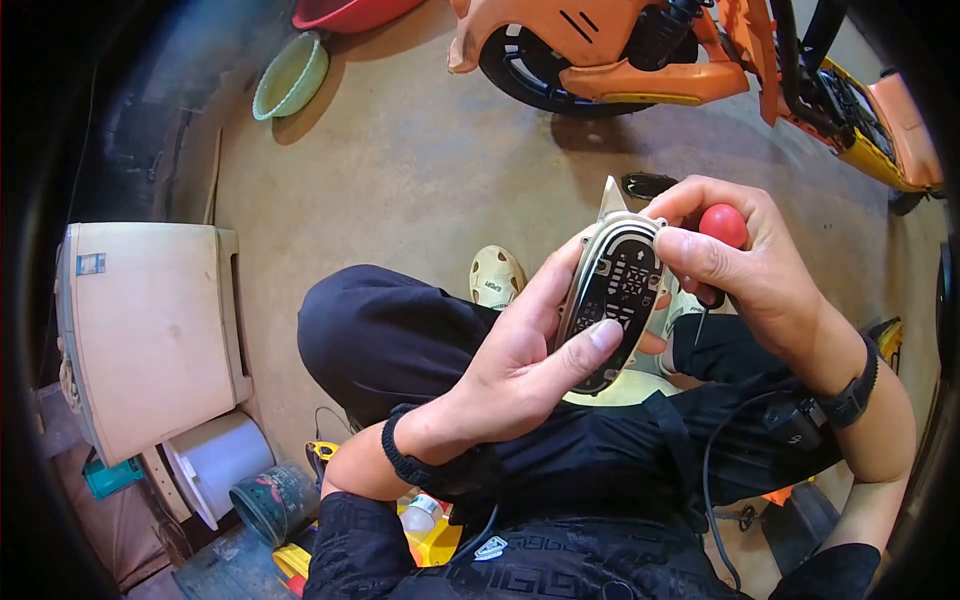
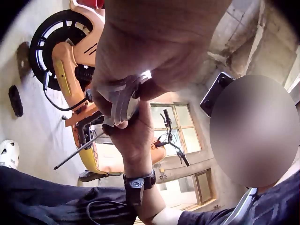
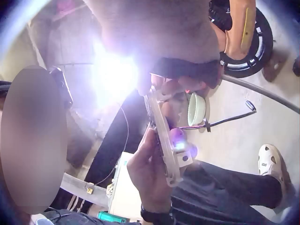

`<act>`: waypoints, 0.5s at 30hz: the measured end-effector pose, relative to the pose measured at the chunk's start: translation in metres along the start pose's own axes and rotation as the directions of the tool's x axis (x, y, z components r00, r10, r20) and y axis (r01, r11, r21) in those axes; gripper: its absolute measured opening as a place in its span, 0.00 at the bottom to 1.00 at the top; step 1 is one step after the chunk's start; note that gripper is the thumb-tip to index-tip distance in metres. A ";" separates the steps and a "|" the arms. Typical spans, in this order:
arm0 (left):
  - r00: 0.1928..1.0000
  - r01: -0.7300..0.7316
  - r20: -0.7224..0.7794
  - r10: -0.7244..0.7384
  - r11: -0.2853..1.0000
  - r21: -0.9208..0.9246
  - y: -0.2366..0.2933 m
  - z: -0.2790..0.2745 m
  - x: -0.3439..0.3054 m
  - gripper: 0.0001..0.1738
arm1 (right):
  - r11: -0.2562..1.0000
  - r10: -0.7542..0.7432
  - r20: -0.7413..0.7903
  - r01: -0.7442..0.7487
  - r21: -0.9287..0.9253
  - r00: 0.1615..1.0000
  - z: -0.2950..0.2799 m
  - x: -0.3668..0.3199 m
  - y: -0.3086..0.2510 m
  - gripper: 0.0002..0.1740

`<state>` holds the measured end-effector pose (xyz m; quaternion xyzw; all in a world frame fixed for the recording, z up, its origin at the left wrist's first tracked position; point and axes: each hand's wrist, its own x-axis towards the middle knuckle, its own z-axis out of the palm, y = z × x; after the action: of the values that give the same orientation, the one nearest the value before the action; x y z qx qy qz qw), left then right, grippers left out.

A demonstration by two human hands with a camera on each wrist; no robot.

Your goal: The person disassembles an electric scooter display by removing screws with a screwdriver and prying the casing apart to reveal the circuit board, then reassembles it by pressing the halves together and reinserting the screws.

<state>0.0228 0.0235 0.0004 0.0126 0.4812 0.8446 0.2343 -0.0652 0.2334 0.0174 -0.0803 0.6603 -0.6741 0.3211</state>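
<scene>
An oval instrument display with a dark face, lit-looking digits and a pale rim is held up above the lap. My left hand grips its lower left side, the thumb lying across the face. At the upper right rim my right hand pinches the display between thumb and fingers. That same hand keeps a screwdriver in its palm: the red handle end shows between thumb and fingers, and the thin shaft points down and away. From the display's back a wired cable trails out in the right wrist view.
An orange electric scooter stands ahead. A small dark object lies on the floor beyond the hands. To the left are a white cabinet, a white bucket and a pale green basin. Yellow items lie beside the lap.
</scene>
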 end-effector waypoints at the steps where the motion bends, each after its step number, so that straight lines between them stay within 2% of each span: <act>1: 1.000 0.023 -0.005 -0.023 1.000 -0.010 0.001 0.001 0.000 0.37 | 1.000 -0.006 -0.003 0.006 -0.006 1.000 0.001 0.000 0.000 0.16; 7: 0.998 0.063 -0.025 -0.062 0.998 0.015 0.001 0.000 0.000 0.34 | 0.995 -0.041 -0.011 0.040 -0.092 0.999 0.001 0.001 0.002 0.13; 15: 0.998 0.033 -0.056 -0.032 0.999 0.011 -0.004 -0.002 0.003 0.32 | 0.998 0.015 -0.018 -0.016 -0.060 1.000 0.001 0.000 -0.003 0.14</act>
<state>0.0209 0.0252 -0.0049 -0.0176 0.4926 0.8379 0.2344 -0.0656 0.2323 0.0202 -0.0790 0.6837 -0.6521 0.3179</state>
